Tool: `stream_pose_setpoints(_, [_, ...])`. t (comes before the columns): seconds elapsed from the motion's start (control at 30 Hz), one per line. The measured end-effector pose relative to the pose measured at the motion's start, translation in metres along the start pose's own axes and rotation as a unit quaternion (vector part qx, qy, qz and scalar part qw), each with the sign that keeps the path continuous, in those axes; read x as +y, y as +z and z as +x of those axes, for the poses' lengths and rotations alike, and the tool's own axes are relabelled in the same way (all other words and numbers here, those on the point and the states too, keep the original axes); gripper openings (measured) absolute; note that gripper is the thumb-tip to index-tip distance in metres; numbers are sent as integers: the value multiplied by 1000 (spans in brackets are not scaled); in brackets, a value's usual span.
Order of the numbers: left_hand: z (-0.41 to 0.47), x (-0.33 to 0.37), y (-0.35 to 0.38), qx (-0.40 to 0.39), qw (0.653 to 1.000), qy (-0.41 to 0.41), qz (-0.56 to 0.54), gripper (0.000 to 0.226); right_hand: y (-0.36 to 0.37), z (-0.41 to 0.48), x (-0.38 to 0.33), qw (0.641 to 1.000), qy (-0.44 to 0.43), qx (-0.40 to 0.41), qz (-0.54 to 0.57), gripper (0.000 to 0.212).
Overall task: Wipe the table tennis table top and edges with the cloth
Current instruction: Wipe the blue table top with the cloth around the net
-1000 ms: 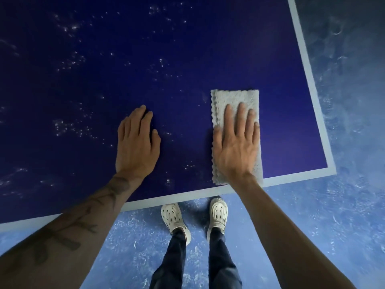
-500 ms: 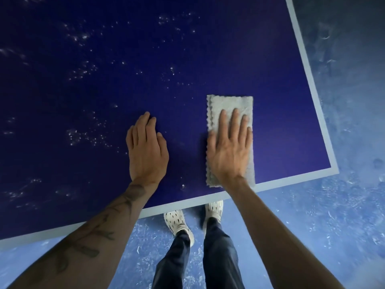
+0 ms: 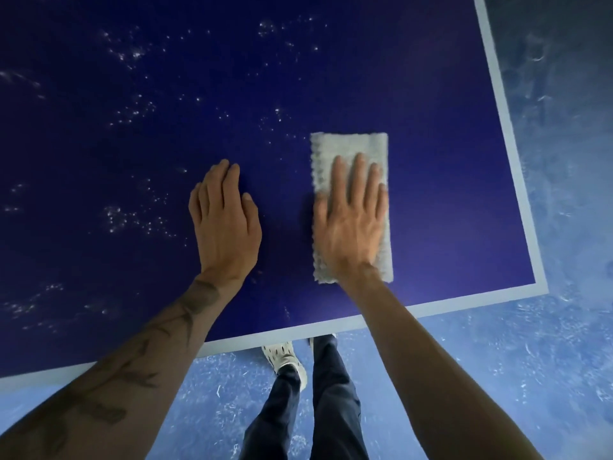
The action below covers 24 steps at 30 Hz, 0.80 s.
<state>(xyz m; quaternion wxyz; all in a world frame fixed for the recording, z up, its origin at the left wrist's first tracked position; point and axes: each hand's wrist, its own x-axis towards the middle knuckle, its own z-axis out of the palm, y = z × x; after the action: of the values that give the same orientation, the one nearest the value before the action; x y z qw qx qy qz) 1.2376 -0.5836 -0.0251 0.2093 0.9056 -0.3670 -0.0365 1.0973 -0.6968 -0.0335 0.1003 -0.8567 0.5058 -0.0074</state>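
The dark blue table tennis table top [image 3: 447, 194] fills most of the view, with a white border line along its near and right edges. White dust specks dot its left and upper parts. A folded grey cloth [image 3: 348, 147] lies flat on the top near the front right corner. My right hand [image 3: 353, 220] presses on the cloth with straight, spread fingers. To the left of the cloth, my left hand [image 3: 225, 220] rests flat on the bare top with fingers together.
The table's front right corner [image 3: 540, 287] is at the right. Below and beyond the edges lies a scuffed blue floor [image 3: 497, 376]. My legs and a white shoe [image 3: 285, 360] stand just under the near edge.
The cloth under my right hand has slid away from the near edge, further onto the table. My left hand has shifted forward too, and my feet have stepped closer under the edge.
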Motion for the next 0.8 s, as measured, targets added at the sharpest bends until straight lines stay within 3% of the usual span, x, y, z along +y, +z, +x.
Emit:
stream_pose_setpoints(0.13, [23,2,2,-19,999,29,37,46,10,-42,-7,992,-122,-24,2,64])
stream_pose_setpoints(0.3, [23,-2,5,-51,996,34,66,49,-7,2,36,999,-42,-8,-18,64])
stream_pose_setpoints(0.43, [25,-3,6,-48,995,37,74,48,-6,51,10,1000,9,22,-6,65])
stream_pose_setpoints(0.53, [24,-3,5,-44,996,39,73,47,3,29,-18,995,-97,-4,-4,65])
stream_pose_setpoints(0.63, [25,-4,6,-41,996,41,72,48,5,-1,1,980,-197,-35,-15,66])
stream_pose_setpoints(0.8, [26,-4,7,-41,997,33,63,49,-15,56,31,997,-67,-23,-23,65])
